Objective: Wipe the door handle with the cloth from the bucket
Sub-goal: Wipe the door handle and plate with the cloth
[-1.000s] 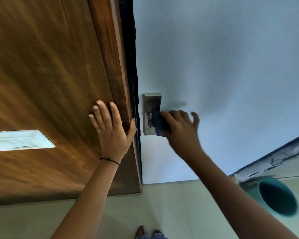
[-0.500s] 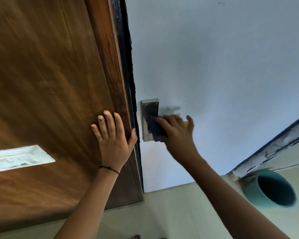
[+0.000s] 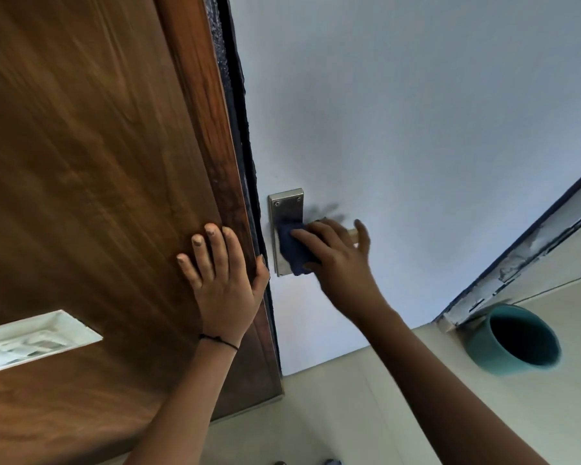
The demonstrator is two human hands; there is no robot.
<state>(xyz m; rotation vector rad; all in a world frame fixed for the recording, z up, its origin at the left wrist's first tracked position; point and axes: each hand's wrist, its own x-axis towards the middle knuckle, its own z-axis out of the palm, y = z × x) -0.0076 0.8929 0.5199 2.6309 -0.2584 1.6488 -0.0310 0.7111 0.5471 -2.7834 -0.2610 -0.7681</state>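
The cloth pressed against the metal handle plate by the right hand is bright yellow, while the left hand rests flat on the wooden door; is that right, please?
Not quite: the cloth is dark blue, not yellow, as the head view shows. The rest stands: the right hand presses it against the metal handle plate, and the left hand rests flat on the wooden door.

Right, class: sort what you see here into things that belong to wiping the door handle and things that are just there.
Part of the job:
- blue cloth, pressed by the right hand
- door handle plate
- teal bucket

Just there:
- wooden panel, with the left hand flat on it
- white recessed plate
- tiled floor
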